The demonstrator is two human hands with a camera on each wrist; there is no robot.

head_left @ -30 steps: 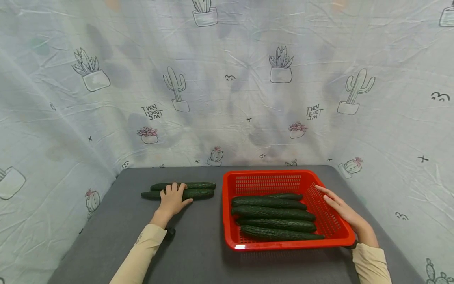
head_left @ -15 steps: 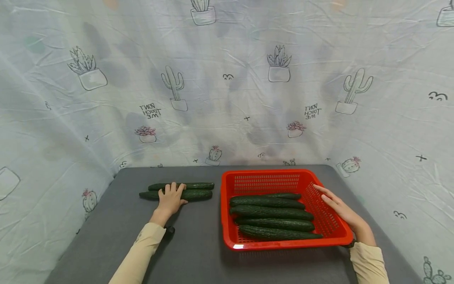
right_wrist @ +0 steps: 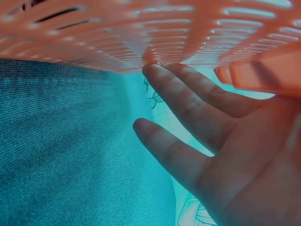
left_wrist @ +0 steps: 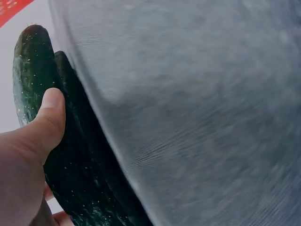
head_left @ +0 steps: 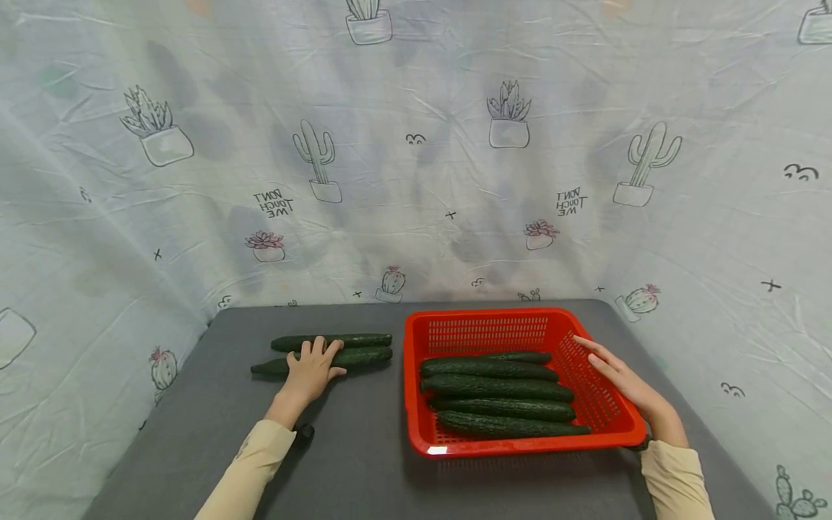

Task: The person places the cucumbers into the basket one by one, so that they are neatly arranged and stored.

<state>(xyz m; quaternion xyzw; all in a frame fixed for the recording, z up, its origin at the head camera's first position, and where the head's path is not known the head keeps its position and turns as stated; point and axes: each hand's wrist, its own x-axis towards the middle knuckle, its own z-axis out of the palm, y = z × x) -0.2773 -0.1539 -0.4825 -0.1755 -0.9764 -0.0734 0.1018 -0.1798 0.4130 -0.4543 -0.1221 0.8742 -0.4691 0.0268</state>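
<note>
Two dark green cucumbers lie side by side at the left of the table in the head view. My left hand (head_left: 309, 371) grips the nearer cucumber (head_left: 364, 356) around its middle, fingers over its far side. In the left wrist view, the thumb (left_wrist: 49, 113) presses along that cucumber (left_wrist: 35, 70). Just behind lies the farther cucumber (head_left: 367, 339), partly covered by the fingers. My right hand (head_left: 633, 390) is at the right side of a red plastic basket (head_left: 526, 449). The right wrist view shows straight fingers (right_wrist: 188, 103) reaching below the basket's slotted wall (right_wrist: 122, 42).
Inside the basket lie several more cucumbers (head_left: 500, 388), roughly parallel. The grey table (head_left: 351, 462) ends at a pale cloth backdrop (head_left: 416, 217) printed with cacti, which also hangs along both sides.
The nearer cucumber's left end has swung toward me, so it lies slanted and its gap from the farther one has widened there. The right hand and basket keep their places.
</note>
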